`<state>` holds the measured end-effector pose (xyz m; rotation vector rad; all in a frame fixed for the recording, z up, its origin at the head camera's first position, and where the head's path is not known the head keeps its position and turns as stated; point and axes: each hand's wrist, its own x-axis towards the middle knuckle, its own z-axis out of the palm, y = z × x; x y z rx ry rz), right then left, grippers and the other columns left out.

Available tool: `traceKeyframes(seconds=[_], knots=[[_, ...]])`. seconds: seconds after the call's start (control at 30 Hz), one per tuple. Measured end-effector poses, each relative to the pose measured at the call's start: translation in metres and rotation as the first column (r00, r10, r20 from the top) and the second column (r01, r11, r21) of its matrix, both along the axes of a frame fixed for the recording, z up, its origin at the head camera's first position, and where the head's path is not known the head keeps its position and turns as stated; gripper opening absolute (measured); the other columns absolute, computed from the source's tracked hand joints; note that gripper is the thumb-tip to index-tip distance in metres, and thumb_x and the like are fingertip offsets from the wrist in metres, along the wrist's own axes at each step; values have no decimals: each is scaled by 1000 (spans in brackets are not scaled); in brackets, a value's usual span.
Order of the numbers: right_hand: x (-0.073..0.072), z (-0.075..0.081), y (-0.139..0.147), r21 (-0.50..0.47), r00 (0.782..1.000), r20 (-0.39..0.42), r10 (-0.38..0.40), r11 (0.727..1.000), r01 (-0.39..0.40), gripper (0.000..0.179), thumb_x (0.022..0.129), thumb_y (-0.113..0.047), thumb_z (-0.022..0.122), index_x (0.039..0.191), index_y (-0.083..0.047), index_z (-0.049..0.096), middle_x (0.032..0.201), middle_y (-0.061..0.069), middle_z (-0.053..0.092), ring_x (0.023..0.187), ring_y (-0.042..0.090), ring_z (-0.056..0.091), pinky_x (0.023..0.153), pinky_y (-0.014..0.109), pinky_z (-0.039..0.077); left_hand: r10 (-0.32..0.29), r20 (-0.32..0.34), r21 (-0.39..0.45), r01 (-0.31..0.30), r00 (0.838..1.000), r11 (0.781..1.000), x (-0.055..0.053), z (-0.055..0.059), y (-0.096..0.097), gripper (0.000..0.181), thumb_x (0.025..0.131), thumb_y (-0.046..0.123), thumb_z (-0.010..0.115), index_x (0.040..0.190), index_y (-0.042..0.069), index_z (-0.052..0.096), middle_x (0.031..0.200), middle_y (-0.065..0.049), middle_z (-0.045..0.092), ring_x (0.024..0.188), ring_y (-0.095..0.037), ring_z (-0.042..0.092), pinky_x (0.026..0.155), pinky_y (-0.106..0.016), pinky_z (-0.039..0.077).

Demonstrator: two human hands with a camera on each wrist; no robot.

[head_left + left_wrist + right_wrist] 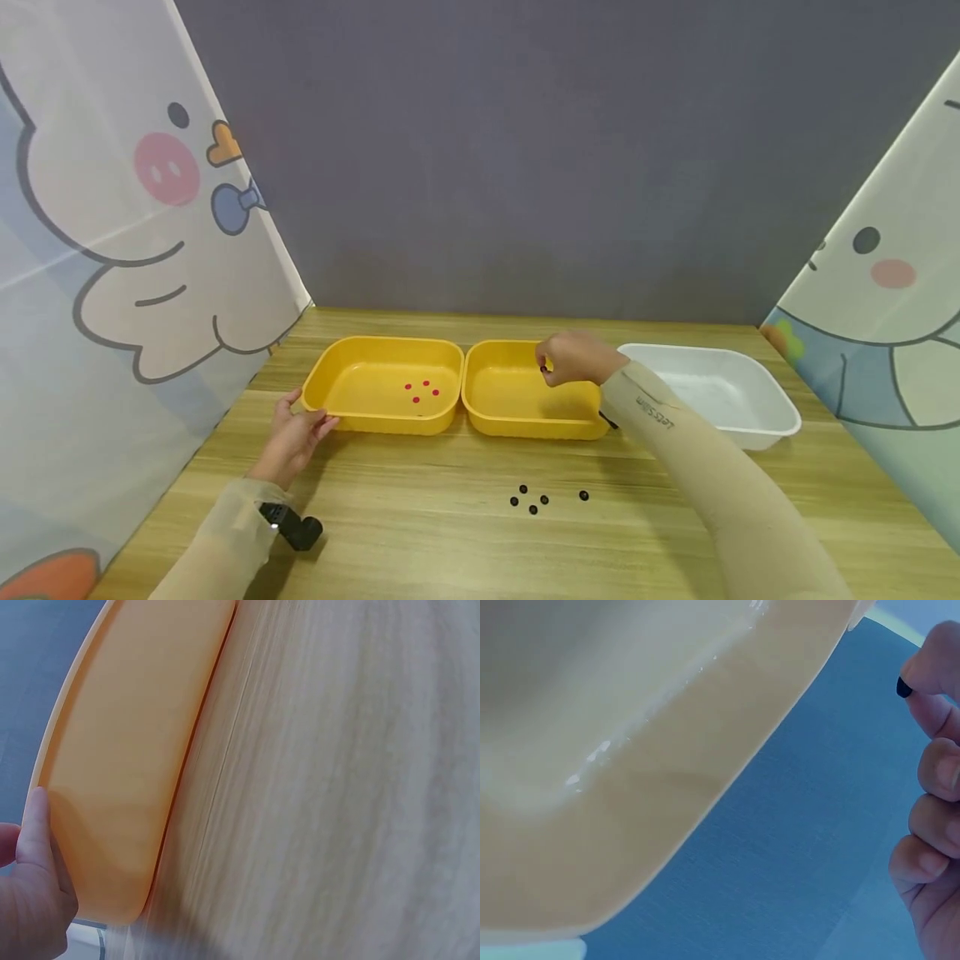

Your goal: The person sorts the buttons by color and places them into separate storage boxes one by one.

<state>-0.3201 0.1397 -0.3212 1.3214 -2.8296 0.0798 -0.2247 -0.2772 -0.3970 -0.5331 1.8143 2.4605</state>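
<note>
My right hand (576,358) is over the middle yellow tray (536,429), pinching a small black round piece (904,688) between thumb and forefinger. In the right wrist view the other fingers are curled in, and the piece is partly covered by the fingertips. At the front left corner of the left yellow tray (390,423), my left hand (291,437) grips the rim. Several small pink-red round pieces (416,400) lie on that tray's floor. More small black round pieces (533,509) lie on the table in front of the middle tray.
To the right stands a white tray (780,425), partly behind my right forearm. The trays are in a row on the wooden table (420,533). A grey panel (495,167) closes off the back, with cartoon-printed sheets (90,350) on both sides.
</note>
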Motion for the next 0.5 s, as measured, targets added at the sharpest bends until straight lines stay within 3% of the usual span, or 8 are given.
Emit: traceKeyframes(seconds=[0.27, 0.5], knots=[[-8, 8, -7, 34, 997, -75, 17, 999, -14, 5, 75, -11, 71, 76, -13, 66, 67, -7, 61, 52, 8, 44, 52, 25, 44, -13, -5, 7, 13, 1000, 1000, 0, 3, -1, 77, 97, -10, 34, 149, 16, -18, 114, -17, 34, 69, -6, 58, 77, -15, 55], [-17, 6, -4, 80, 999, -45, -28, 996, 32, 6, 77, -13, 71, 77, -14, 65, 70, -6, 61, 56, 10, 48, 57, 29, 48, -12, 12, 7, 12, 1000, 1000, 1, 3, -1, 77, 97, -10, 34, 149, 17, -15, 110, -15, 38, 68, -6, 59, 76, -16, 55]])
